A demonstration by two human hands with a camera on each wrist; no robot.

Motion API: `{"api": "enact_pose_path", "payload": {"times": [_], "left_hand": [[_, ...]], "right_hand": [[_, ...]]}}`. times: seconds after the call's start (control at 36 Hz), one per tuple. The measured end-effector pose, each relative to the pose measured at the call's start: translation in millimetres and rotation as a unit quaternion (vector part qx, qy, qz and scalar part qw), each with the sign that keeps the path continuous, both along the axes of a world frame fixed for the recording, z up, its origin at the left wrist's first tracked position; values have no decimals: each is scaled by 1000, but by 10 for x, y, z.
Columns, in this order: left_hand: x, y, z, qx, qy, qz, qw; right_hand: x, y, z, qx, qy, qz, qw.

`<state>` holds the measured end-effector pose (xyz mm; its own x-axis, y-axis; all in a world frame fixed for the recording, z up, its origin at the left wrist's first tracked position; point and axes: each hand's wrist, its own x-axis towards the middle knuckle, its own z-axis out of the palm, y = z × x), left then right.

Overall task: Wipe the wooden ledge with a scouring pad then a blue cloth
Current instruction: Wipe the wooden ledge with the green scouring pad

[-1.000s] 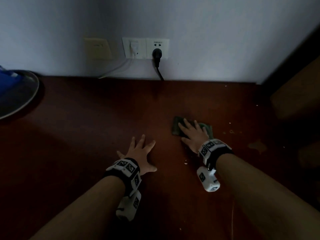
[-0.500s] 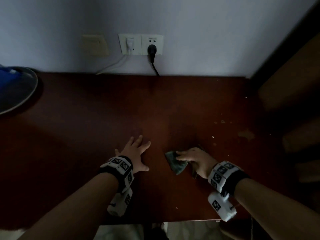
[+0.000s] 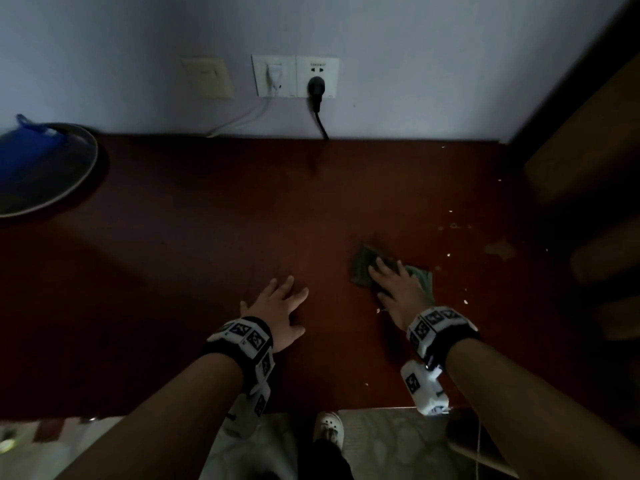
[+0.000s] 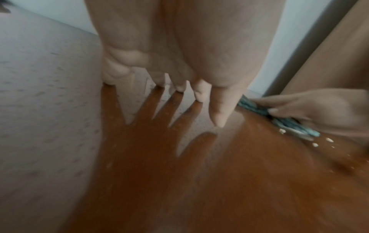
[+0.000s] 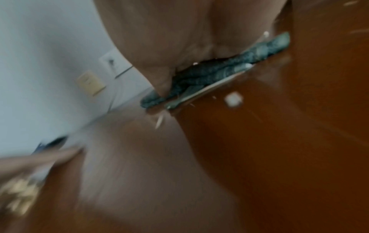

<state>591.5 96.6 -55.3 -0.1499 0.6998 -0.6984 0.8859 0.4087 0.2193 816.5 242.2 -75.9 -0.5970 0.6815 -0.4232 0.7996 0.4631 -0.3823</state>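
Observation:
A dark green scouring pad [image 3: 363, 268] lies flat on the reddish-brown wooden ledge [image 3: 207, 237], right of centre. My right hand [image 3: 393, 284] presses down on it with straight fingers; the pad's edge [image 5: 209, 75] shows under the palm in the right wrist view and beside my thumb [image 4: 259, 110] in the left wrist view. My left hand [image 3: 280, 303] rests flat on the bare wood with fingers spread [image 4: 179, 85], a hand's width left of the pad. A blue cloth [image 3: 31, 150] sits in a dish at the far left.
A round dish [image 3: 69, 188] holds the cloth at the ledge's left end. Wall sockets [image 3: 294, 76] with two plugged cables sit behind. Pale crumbs and a stain [image 3: 498, 249] mark the wood on the right. A dark wooden panel [image 3: 588, 150] closes the right side.
My right hand pulled the pad back toward the front edge, crumpling it, then pushed it forward again and flattened it. The left hand stayed planted on the wood.

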Motion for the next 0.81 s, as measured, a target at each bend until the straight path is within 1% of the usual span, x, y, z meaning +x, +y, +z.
{"api": "enact_pose_path", "payload": {"times": [0.11,0.22,0.28,0.36,0.42,0.44,0.5,0.56,0.61,0.64,0.69,0.72,0.81], "left_hand": [[1,-67,28,-18,-6,-10,1000],[23,-135,59,-32,-12,-18,999],[32,-180,69,-35,-14,-21,999],[37,-255,73,-42,-15,-26,999],[45,-306,60,-40,-12,-30,999],[49,-328,52,-36,-10,-30,999],[57,-370,37,-30,-5,-32,999],[64,-401,25,-26,-1,-34,999],[68,-422,21,-23,3,-36,999],[70,-429,19,-22,5,-38,999],[79,-441,17,-21,5,-39,999],[81,-447,18,-20,3,-38,999],[89,-473,18,-14,2,-41,999]], "right_hand": [[143,-326,-94,3,24,55,998],[248,-648,-104,0,117,90,989],[270,-763,-34,-1,116,107,987],[301,-749,180,-58,89,116,988],[347,-685,322,-78,91,84,989],[382,-656,379,-73,100,48,991],[494,-598,401,-57,133,-54,988],[654,-555,307,4,161,-126,979],[807,-563,194,70,119,-153,979],[869,-588,135,80,79,-165,980],[935,-696,43,59,6,-188,980],[937,-757,-9,45,-6,-196,980],[806,-947,-78,32,2,-237,971]]}}
